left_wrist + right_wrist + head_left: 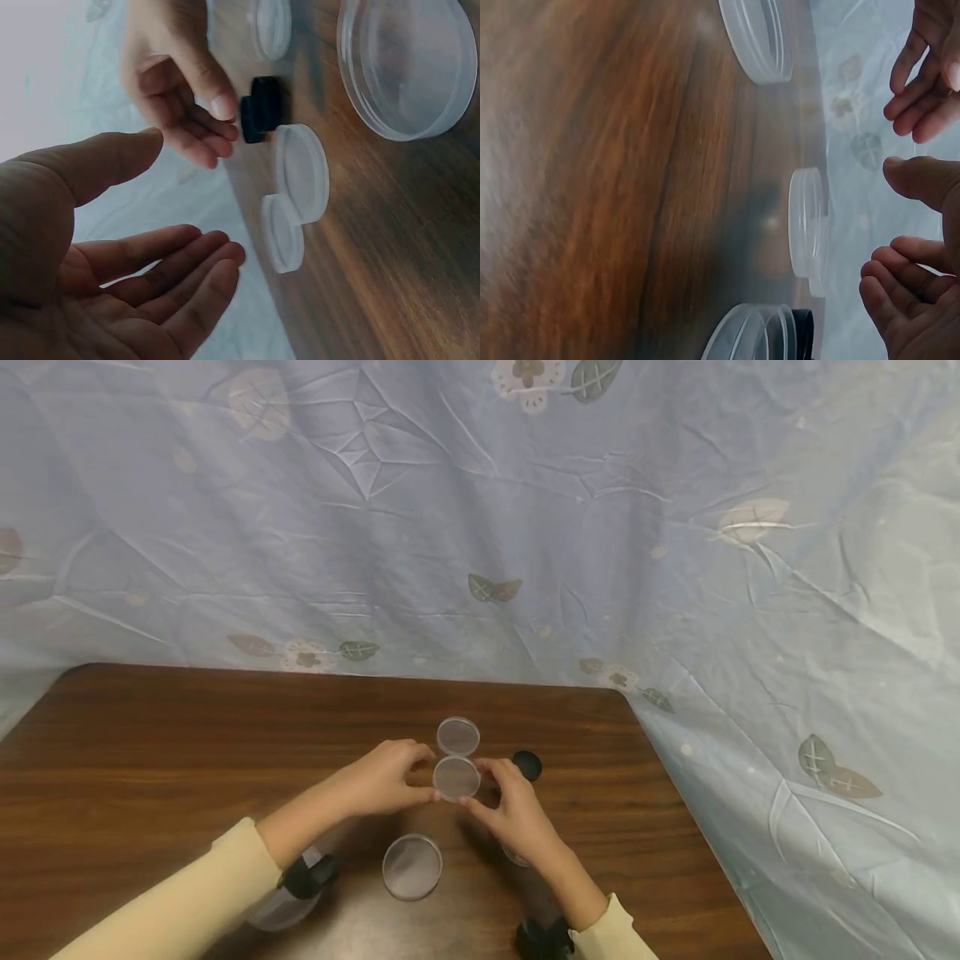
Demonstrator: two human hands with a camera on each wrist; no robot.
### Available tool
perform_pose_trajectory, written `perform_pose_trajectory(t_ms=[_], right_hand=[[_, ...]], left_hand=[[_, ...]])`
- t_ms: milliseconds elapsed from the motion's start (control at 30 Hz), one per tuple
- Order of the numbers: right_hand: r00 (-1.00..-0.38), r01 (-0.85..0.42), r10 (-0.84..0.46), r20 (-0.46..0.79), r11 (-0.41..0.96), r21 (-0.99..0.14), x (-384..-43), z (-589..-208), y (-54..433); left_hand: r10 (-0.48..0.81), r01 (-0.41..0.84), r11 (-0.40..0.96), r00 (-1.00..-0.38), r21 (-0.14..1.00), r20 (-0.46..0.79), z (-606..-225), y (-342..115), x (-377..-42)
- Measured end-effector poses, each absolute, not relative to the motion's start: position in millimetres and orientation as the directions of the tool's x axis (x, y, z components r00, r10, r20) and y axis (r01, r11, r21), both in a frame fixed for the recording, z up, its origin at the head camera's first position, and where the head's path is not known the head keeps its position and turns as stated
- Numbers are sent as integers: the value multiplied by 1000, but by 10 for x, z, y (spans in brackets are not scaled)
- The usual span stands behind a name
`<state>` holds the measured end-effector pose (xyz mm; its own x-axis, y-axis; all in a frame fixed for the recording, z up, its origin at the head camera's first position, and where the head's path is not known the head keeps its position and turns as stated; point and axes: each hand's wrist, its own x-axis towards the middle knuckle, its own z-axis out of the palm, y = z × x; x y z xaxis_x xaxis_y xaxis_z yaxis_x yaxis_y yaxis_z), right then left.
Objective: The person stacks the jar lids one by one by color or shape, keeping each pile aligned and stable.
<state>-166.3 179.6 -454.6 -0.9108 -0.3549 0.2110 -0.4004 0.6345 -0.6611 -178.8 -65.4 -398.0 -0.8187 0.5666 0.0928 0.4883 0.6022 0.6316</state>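
Fabric [450, 527] printed with leaves and flowers hangs behind and to the right of a brown wood-grain bench [187, 727]. Two cream sleeves [187, 893] reach in over it. Left hand [386, 778] and right hand [517, 810] flank the middle dish [456, 778], one on each side; both wrist views show a gap between them and it. Each grip is empty, thumb and fingers apart.

Of the clear round dishes, one lies below the left wrist [281, 912], partly covered by it. The front dish [412, 867] sits nearer the person, between the forearms. Another, mostly hidden, shows beneath the right wrist [573, 881]. The middle dish lies flat on the bench, with the smaller far dish [458, 737] just beyond; whether their rims touch, I cannot tell. Black round pieces [527, 765], two in the left wrist view, lie near the right hand's fingertips.
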Motion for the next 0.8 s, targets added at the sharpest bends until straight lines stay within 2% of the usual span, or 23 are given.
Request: perform_pose_trajectory(t_ms=[333, 800], right_hand=[[-919, -376, -360, 158, 689, -619, -1833, -4583, 1825], [-897, -408, -437, 66, 761, -504, -2058, -4654, 1837]], left_hand=[[594, 486, 629, -804, 607, 27, -4200, -504, -2122], [650, 556, 617, -759, 558, 38, -4496, -433, -2396]])
